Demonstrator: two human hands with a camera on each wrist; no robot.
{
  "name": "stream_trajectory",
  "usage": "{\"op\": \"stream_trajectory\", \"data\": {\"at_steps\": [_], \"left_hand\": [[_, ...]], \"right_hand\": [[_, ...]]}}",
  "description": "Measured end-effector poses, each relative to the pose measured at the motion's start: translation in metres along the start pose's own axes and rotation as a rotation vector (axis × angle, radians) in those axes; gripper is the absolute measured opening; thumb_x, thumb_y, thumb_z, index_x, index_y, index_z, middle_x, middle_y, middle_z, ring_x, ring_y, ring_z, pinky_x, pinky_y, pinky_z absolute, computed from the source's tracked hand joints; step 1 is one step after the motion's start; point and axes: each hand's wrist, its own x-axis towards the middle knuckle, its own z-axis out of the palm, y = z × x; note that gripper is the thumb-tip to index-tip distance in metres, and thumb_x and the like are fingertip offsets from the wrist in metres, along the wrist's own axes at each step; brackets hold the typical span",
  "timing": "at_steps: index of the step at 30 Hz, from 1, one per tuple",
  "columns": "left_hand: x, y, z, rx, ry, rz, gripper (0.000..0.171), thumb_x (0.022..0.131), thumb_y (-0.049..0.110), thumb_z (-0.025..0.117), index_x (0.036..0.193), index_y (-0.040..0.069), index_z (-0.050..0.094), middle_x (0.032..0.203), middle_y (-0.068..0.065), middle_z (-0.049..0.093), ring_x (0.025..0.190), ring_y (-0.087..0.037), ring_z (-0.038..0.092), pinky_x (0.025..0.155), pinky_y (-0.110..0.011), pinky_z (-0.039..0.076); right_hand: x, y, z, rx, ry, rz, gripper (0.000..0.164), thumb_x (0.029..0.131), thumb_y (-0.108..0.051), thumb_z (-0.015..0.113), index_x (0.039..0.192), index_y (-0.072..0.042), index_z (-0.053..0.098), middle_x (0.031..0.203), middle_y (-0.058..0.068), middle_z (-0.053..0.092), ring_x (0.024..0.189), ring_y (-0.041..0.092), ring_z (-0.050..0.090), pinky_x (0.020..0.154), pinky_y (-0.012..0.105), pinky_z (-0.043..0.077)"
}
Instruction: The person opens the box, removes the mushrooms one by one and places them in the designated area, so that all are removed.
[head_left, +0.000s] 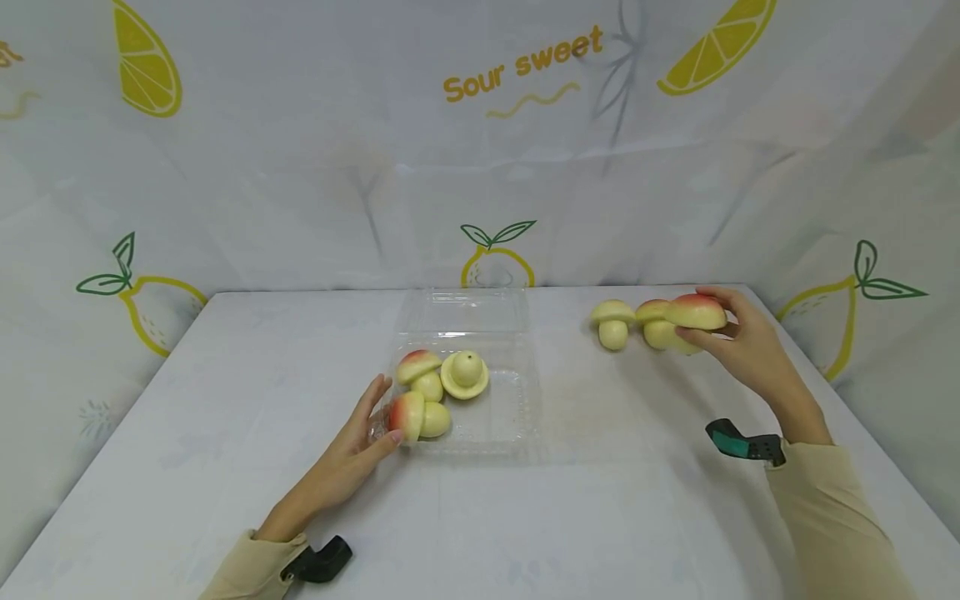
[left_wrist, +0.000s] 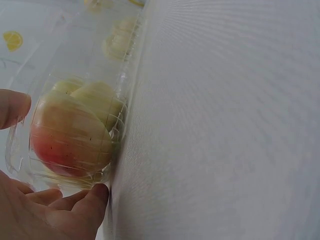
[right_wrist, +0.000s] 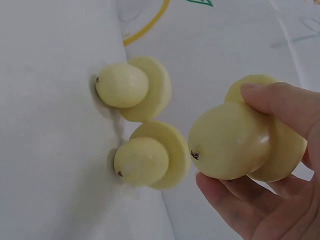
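My right hand point(head_left: 757, 354) grips a toy mushroom point(head_left: 693, 310) with a red-tinged cap, thumb and fingers around the cap. In the right wrist view, its rounded pale stem point(right_wrist: 227, 142) points away from the palm, and it is raised off the table. Close by stand two more toy mushrooms, a pale one point(head_left: 612, 312) and a reddish one point(head_left: 654, 312) partly covered by the held one. My left hand point(head_left: 348, 454) holds the left front corner of a clear plastic box point(head_left: 510, 417), thumb at the front and fingers along the side. Three toy mushrooms point(head_left: 411, 414) lie in its left part, one with its stem up.
The box's clear lid point(head_left: 465, 310) lies folded back behind it on the white table point(head_left: 225, 400). A cloth backdrop point(head_left: 300, 167) with lemon prints rises at the table's far edge and both sides. Black wrist devices point(head_left: 322, 560) sit at both cuffs.
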Motion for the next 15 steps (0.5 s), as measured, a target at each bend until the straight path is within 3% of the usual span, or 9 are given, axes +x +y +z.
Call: {"op": "stream_trajectory", "data": {"at_steps": [7, 15], "left_hand": [[0.001, -0.001, -0.001, -0.013, -0.003, -0.017, 0.082, 0.102, 0.016, 0.054, 0.159, 0.004, -0.004, 0.166, -0.021, 0.003, 0.147, -0.054, 0.016, 0.106, -0.039, 0.044], [0.0, 0.0, 0.0, -0.011, -0.01, 0.0, 0.081, 0.102, 0.016, 0.053, 0.158, 0.002, -0.004, 0.165, -0.024, 0.003, 0.146, -0.057, 0.015, 0.107, -0.053, 0.045]], "right_hand": [[0.002, 0.014, -0.007, -0.03, 0.031, 0.029, 0.069, 0.093, -0.026, 0.071, 0.149, -0.004, 0.038, 0.14, 0.019, 0.042, 0.087, -0.016, 0.046, 0.065, 0.008, 0.046], [0.005, 0.028, -0.007, -0.052, 0.025, 0.072, 0.07, 0.093, -0.03, 0.07, 0.148, -0.001, 0.038, 0.136, 0.019, 0.044, 0.079, -0.018, 0.047, 0.062, 0.011, 0.047]]}}
